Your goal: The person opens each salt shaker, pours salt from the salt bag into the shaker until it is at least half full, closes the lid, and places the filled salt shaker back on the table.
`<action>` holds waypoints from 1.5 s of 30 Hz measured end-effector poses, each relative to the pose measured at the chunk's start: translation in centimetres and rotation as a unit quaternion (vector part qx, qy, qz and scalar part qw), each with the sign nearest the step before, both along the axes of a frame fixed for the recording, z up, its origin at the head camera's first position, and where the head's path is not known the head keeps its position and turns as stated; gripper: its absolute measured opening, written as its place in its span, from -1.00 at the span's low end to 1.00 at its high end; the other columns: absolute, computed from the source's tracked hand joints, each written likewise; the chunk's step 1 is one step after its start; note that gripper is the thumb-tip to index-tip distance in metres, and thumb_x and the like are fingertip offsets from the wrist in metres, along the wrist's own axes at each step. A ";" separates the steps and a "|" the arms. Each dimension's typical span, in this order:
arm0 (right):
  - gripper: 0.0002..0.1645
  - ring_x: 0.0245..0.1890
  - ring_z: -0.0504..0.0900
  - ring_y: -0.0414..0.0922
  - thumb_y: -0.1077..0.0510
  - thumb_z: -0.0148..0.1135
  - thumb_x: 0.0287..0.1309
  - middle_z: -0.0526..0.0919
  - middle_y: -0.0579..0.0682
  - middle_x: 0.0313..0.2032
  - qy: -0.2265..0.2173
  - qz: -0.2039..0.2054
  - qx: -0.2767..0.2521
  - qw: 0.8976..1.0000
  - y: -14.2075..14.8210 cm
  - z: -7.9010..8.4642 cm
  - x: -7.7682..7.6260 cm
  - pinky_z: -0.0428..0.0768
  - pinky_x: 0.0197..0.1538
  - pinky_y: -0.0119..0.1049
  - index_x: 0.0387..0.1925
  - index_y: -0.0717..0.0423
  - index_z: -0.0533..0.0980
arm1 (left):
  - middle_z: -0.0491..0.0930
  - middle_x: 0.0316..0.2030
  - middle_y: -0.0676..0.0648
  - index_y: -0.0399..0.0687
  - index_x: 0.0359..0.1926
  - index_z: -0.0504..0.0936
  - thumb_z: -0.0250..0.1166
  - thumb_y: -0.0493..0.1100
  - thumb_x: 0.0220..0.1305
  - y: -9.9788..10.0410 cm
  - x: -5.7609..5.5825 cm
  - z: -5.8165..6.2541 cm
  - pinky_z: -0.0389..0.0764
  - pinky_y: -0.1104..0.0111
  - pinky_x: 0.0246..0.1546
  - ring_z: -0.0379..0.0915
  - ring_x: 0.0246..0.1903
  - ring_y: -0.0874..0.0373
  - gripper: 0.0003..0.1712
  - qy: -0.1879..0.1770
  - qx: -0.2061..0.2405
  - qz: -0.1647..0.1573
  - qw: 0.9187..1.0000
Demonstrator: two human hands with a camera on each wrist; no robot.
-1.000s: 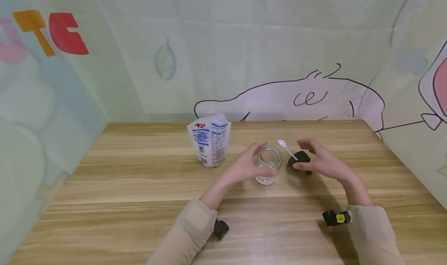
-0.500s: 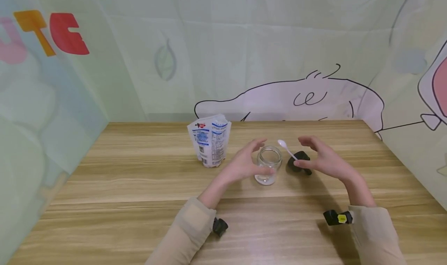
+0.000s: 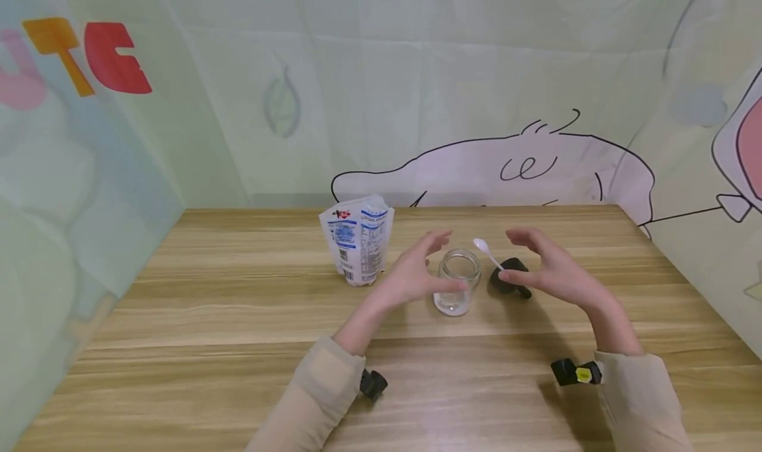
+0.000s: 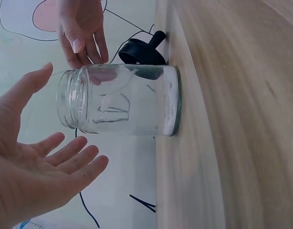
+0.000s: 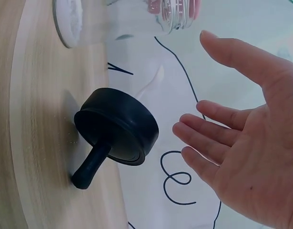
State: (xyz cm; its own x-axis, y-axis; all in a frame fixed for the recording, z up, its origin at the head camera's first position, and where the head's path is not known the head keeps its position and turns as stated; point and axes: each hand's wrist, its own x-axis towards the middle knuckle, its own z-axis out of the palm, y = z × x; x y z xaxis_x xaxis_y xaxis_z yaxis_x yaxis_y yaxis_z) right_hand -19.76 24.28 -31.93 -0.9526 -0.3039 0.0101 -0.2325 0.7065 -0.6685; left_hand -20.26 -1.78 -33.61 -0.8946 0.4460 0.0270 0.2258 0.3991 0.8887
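A lidless clear glass jar (image 3: 454, 304) stands upright on the wooden table, a thin layer of white powder at its bottom in both wrist views. My left hand (image 3: 411, 277) hovers at the jar's left, fingers spread and slightly bent, thumb overlapping it in the head view. Right of the jar, a black round piece with a stubby stem (image 5: 115, 124) lies tipped on the table. A white spoon (image 3: 483, 246) extends from behind this piece towards the back. My right hand (image 3: 553, 274) hangs beside them, palm facing the jar, holding nothing.
Left of the jar, a white pouch with blue and red print (image 3: 357, 240) stands upright. Printed cloth (image 3: 381, 94) walls in the back and sides of the wooden table (image 3: 238, 346). Black devices (image 3: 576, 372) sit at both wrists.
My left hand has drawn slightly up and back from the jar, its fingers opening wider. The right hand has shifted only a little. Jar, spoon, black piece and pouch stay put.
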 end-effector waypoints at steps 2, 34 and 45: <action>-0.02 0.41 0.11 0.30 -0.17 0.36 0.07 0.24 0.23 0.37 0.001 0.001 0.000 1.000 -0.1 0.1 0.0 0.13 0.35 0.29 0.36 0.17 0.15 | 0.24 0.41 -0.03 0.20 0.46 0.11 0.53 0.00 -0.05 0.0 0.0 0.1 0.26 0.08 0.37 0.14 0.42 0.02 0.10 0.004 0.001 0.003 1.000; -0.09 0.43 0.09 0.22 -0.14 0.28 0.17 0.19 0.13 0.42 0.052 0.019 -0.020 0.998 -1.7 1.9 1.7 0.12 0.31 0.35 0.44 -0.06 0.08 | 0.26 0.40 -0.05 0.17 0.45 0.12 0.47 0.00 0.04 -1.1 1.1 3.1 0.22 0.14 0.39 0.15 0.40 0.05 0.01 0.055 0.024 0.012 0.998; -0.09 0.43 0.09 0.22 -0.11 0.26 0.20 0.16 0.13 0.44 0.074 0.020 -0.032 0.997 -2.4 2.4 2.0 0.11 0.31 0.36 0.46 -0.08 0.05 | 0.31 0.37 -0.07 0.11 0.44 0.16 0.48 -0.01 0.04 -1.6 1.5 3.8 0.25 0.18 0.38 0.20 0.39 0.04 -0.01 0.086 0.028 0.020 0.996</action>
